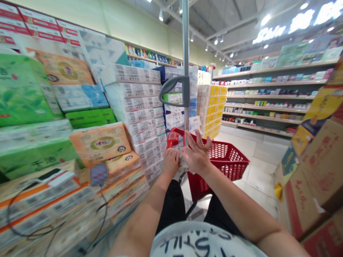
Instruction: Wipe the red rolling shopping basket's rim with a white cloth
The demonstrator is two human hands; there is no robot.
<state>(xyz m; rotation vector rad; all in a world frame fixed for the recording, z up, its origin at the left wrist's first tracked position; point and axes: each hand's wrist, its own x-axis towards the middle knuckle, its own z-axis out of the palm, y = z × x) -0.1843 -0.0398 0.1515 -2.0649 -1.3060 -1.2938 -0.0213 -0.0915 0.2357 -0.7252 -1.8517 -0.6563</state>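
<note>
pale item [183, 164], one, small, kind unclear: lies between my two grips, beside the left edge of the red basket [227, 163]. left grip [172, 160]: fingers curled against the item; whether firmly closed on it, i cannot tell. right grip [198, 153]: open, fingers spread, near the metal pole [185, 43]. red basket: on the floor [257, 175], red handle [172, 137] just beyond my left grip. hazards, as i judge them: a loose left pinch could drop the item past the basket's left edge; spread right fingers could knock the pole or catch the rim.
</note>
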